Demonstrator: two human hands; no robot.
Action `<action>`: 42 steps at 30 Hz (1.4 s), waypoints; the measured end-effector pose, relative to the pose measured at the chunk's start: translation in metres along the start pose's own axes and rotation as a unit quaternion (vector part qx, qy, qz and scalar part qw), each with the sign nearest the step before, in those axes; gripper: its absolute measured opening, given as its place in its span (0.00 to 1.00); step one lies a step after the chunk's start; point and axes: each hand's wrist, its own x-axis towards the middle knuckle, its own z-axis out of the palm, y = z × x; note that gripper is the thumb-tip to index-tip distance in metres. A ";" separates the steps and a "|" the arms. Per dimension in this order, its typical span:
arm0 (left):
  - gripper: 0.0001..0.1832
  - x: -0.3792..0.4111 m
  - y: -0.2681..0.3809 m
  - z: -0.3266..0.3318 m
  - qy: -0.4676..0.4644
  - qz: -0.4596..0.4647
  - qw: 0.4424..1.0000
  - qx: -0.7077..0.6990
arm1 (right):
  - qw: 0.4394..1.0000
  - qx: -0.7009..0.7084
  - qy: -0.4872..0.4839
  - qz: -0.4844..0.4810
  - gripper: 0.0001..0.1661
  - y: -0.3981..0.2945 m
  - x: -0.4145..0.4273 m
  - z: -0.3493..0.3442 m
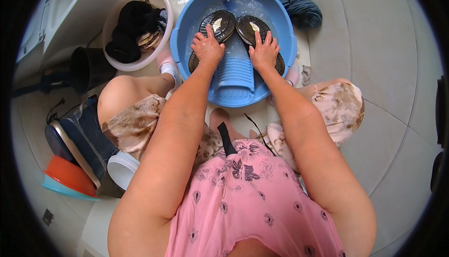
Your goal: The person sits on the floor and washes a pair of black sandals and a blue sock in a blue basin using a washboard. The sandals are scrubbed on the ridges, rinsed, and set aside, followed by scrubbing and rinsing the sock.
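Note:
A blue plastic washbasin [180, 52] with a ribbed washboard [234, 73] moulded into its near side stands before me, holding sudsy water. Two dark, wet shoes or slippers lie in it, their far ends close together and their near ends spread apart; each bears a pale patch. My left hand [207, 48] rests on the left shoe [224, 25], fingers spread. On the right shoe [247, 25] lies my right hand [265, 51], its fingers also apart. Whether either hand grips its shoe, the picture does not settle; the undersides of both hands are hidden.
At upper left a pale pink basin [168, 29] holds dark clothes [135, 22]. Dark teal cloth [298, 9] lies on the floor right of the washbasin, a small grey cloth [306, 74] nearer. A black bucket [87, 69] and an orange basin [70, 173] are at left.

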 end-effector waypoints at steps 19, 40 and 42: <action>0.42 0.031 0.005 0.010 -0.100 0.027 0.995 -0.007 | 0.993 -0.014 -0.095 0.068 0.40 -0.015 0.015 0.015; 0.53 0.050 -0.005 -0.011 -0.067 -0.032 0.988 -0.135 | 0.976 0.168 -0.106 0.093 0.43 0.025 0.053 -0.006; 0.54 0.045 -0.007 -0.016 -0.057 -0.033 0.988 -0.139 | 0.974 0.171 -0.111 0.097 0.44 0.027 0.053 -0.016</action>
